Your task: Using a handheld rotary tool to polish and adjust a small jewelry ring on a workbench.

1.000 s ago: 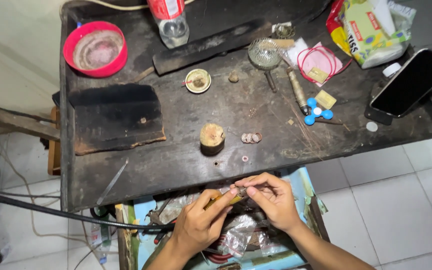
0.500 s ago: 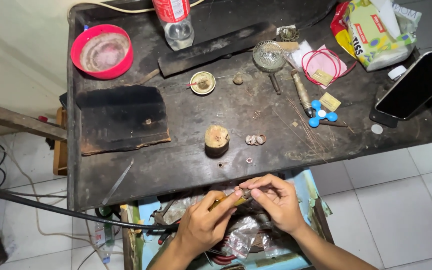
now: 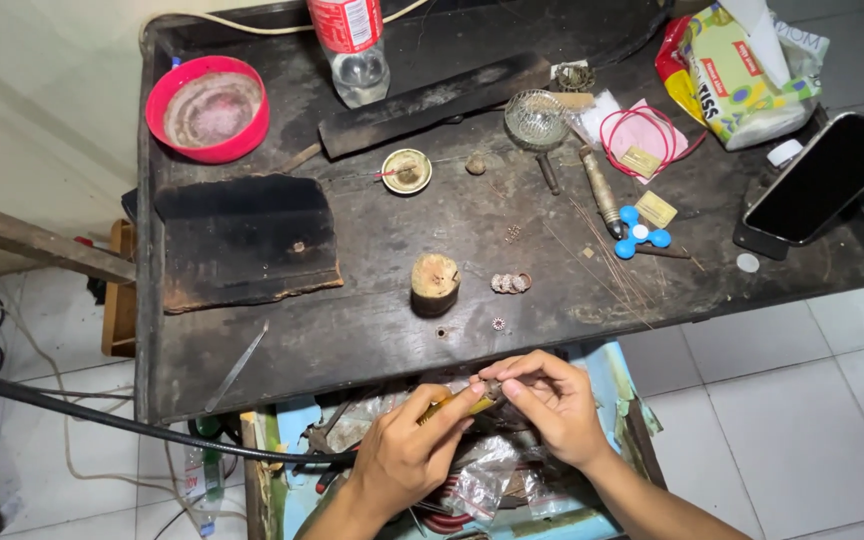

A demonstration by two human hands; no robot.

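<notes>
My left hand (image 3: 407, 450) grips a small tool with a yellow handle (image 3: 457, 407), its tip pointing right. My right hand (image 3: 547, 400) pinches a tiny metal piece (image 3: 492, 385) at that tip; the piece is too small to make out. Both hands hover just in front of the near edge of the dark, worn workbench (image 3: 352, 330), above an open drawer (image 3: 472, 480) full of bags and clutter. On the bench beyond the hands lie a short wooden stump (image 3: 435, 282), a few small metal rings (image 3: 511, 283) and one tiny ring (image 3: 498, 324).
A red bowl (image 3: 208, 108), a plastic bottle (image 3: 352, 45), a dark slab (image 3: 247, 240), a small round dish (image 3: 406, 171), a wire strainer (image 3: 536, 120), a blue spinner (image 3: 640, 232), a phone (image 3: 824, 178), a tissue pack (image 3: 747, 70) and tweezers (image 3: 237, 366) lie on the bench. A black hose (image 3: 102, 415) crosses below.
The view has shifted slightly, so the bench sits a little higher in frame. Both hands stay together at the bench's near edge, working the same small piece with the tool.
</notes>
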